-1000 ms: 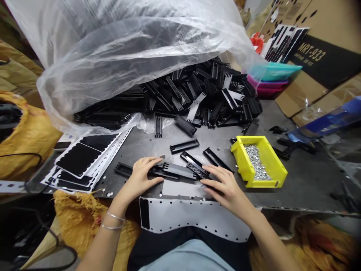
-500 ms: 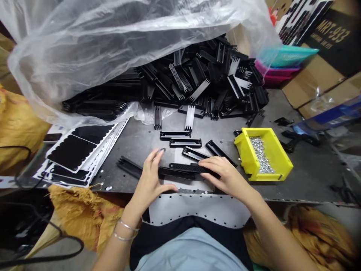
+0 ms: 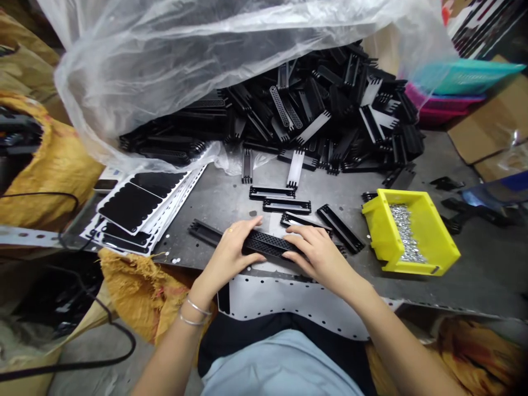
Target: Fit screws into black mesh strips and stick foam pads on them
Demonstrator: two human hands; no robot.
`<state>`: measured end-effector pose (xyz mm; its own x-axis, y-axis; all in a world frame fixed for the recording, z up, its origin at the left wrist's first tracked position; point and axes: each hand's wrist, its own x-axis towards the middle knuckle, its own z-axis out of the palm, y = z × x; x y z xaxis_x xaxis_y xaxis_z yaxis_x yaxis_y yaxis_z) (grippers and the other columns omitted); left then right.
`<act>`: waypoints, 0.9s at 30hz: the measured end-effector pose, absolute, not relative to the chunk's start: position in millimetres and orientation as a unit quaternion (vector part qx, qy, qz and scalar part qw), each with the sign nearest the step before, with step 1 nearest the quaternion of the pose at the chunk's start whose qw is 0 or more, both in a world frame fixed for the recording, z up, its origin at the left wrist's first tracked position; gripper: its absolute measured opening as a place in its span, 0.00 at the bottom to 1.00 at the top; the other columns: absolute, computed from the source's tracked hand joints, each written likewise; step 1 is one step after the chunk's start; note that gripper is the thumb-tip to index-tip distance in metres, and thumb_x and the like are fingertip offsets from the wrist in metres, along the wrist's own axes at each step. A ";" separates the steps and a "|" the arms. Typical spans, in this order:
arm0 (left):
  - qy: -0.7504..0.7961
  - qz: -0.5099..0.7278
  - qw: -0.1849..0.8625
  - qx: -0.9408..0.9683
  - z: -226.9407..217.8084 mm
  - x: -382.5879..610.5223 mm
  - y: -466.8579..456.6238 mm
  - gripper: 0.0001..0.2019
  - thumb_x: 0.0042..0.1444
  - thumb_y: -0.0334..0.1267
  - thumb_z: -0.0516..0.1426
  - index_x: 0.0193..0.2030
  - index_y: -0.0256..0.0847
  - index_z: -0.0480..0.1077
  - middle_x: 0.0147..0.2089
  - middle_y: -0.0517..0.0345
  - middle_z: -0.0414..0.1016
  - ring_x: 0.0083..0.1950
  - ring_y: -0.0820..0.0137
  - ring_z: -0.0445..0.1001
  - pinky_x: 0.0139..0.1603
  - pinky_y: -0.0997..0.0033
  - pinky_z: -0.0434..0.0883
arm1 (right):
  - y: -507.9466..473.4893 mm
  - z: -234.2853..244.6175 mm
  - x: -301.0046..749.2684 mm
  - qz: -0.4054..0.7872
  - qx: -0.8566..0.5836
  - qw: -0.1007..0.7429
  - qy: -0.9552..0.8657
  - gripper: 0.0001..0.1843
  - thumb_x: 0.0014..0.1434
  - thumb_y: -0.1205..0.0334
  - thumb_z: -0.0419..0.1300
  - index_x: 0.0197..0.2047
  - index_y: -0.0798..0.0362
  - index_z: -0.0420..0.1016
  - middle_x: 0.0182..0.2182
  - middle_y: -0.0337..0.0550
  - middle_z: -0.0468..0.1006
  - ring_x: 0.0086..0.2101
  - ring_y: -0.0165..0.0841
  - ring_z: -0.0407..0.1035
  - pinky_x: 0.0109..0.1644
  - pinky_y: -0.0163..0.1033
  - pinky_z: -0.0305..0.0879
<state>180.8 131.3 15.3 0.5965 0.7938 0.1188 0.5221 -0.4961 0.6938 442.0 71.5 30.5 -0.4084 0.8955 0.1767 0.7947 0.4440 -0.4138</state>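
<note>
Near the table's front edge, a long black plastic piece with a patterned top (image 3: 270, 241) lies between my hands, roughly level. My left hand (image 3: 233, 250) grips its left end, thumb on the near side and fingers on the far side. At the right end my right hand (image 3: 319, 250) is closed on it, fingertips over the top. Another dark strip seems to lie against it; the contact is partly hidden by my fingers. Beyond my left hand a black channel piece (image 3: 204, 232) lies slanted. Several similar black pieces (image 3: 286, 205) rest just behind my hands.
A yellow bin (image 3: 437, 234) of small metal parts (image 3: 406, 234) stands at the right. A heap of black pieces (image 3: 305, 104) spills from a clear plastic bag (image 3: 165, 60) at the back. Sticker sheets (image 3: 136, 209) are stacked at the left, above an orange sack (image 3: 140, 291).
My left hand has closed on the left end of the patterned black piece; it was spread beside it before. My right hand stays at the right end. The view has shifted left.
</note>
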 end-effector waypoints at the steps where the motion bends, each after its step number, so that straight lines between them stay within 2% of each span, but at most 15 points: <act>1: 0.383 0.207 0.309 0.845 17.2 183.3 132.5 0.36 0.59 0.39 0.68 0.72 0.49 0.60 0.65 0.48 0.74 0.68 0.54 0.69 0.70 0.48 0.63 | 70.2 31.1 444.3 0.142 -0.510 0.188 -0.827 0.17 0.73 0.54 0.57 0.60 0.50 0.74 0.59 0.54 0.77 0.58 0.46 0.72 0.60 0.55 0.68; 4: 0.357 0.176 0.321 0.859 23.4 184.9 132.9 0.20 0.62 0.37 0.65 0.60 0.46 0.71 0.59 0.50 0.78 0.62 0.55 0.72 0.67 0.50 0.65 | 55.8 35.7 466.9 0.147 -0.554 0.197 -0.796 0.23 0.72 0.50 0.58 0.67 0.46 0.68 0.63 0.53 0.74 0.61 0.47 0.69 0.63 0.58 0.66; 6: 0.364 0.206 0.344 0.841 24.8 181.7 128.0 0.16 0.62 0.35 0.63 0.56 0.44 0.73 0.57 0.51 0.79 0.61 0.56 0.74 0.67 0.50 0.65 | 39.3 37.1 487.9 0.136 -0.602 0.210 -0.758 0.25 0.72 0.50 0.59 0.68 0.45 0.66 0.62 0.52 0.74 0.60 0.47 0.69 0.62 0.58 0.67; 10: 0.439 0.406 0.484 0.639 18.1 189.3 106.9 0.19 0.58 0.39 0.66 0.55 0.42 0.71 0.56 0.49 0.79 0.59 0.58 0.77 0.65 0.55 0.71 | 14.4 27.2 511.3 0.136 -0.631 0.214 -0.733 0.22 0.71 0.53 0.60 0.66 0.44 0.69 0.58 0.51 0.75 0.56 0.46 0.71 0.61 0.58 0.70; 12: 0.446 0.451 0.563 0.529 13.3 206.8 95.9 0.23 0.55 0.42 0.69 0.55 0.42 0.70 0.56 0.49 0.79 0.59 0.58 0.78 0.63 0.57 0.74 | 12.4 20.3 511.0 0.129 -0.630 0.220 -0.734 0.22 0.71 0.54 0.59 0.66 0.45 0.70 0.57 0.52 0.75 0.55 0.46 0.70 0.60 0.58 0.70; 14: 0.446 0.468 0.591 0.483 8.7 227.6 88.5 0.24 0.53 0.41 0.71 0.54 0.43 0.70 0.56 0.50 0.79 0.59 0.59 0.78 0.65 0.56 0.73 | 14.0 17.9 507.3 0.117 -0.633 0.228 -0.730 0.22 0.71 0.55 0.59 0.66 0.46 0.71 0.55 0.52 0.75 0.55 0.47 0.70 0.59 0.58 0.71; 17: 0.471 0.495 0.554 0.476 3.7 244.1 85.4 0.25 0.50 0.39 0.72 0.52 0.44 0.67 0.54 0.54 0.79 0.57 0.63 0.79 0.66 0.57 0.73 | 14.7 23.7 500.3 0.114 -0.633 0.250 -0.724 0.20 0.70 0.56 0.60 0.64 0.46 0.73 0.53 0.51 0.76 0.54 0.46 0.70 0.59 0.57 0.70; 21: 0.489 0.475 0.510 0.526 6.3 219.6 85.6 0.31 0.49 0.39 0.73 0.55 0.46 0.62 0.54 0.56 0.79 0.54 0.64 0.82 0.61 0.59 0.77 | 11.8 30.3 487.3 0.122 -0.607 0.290 -0.730 0.19 0.70 0.60 0.60 0.63 0.47 0.72 0.54 0.50 0.76 0.55 0.44 0.70 0.59 0.52 0.70; 24: 0.492 0.389 0.474 0.618 12.8 185.6 84.9 0.23 0.54 0.41 0.71 0.53 0.44 0.68 0.55 0.52 0.80 0.58 0.61 0.80 0.63 0.55 0.75 | 12.8 24.5 482.9 0.090 -0.613 0.250 -0.744 0.17 0.70 0.61 0.61 0.61 0.49 0.74 0.54 0.52 0.77 0.54 0.46 0.71 0.55 0.53 0.70; 27: 0.499 0.295 0.409 0.705 14.6 162.2 84.4 0.17 0.59 0.42 0.67 0.53 0.44 0.73 0.57 0.51 0.80 0.60 0.57 0.79 0.66 0.50 0.73 | 12.9 17.5 493.2 0.061 -0.632 0.214 -0.742 0.09 0.71 0.61 0.59 0.51 0.50 0.79 0.51 0.52 0.79 0.51 0.47 0.72 0.50 0.52 0.69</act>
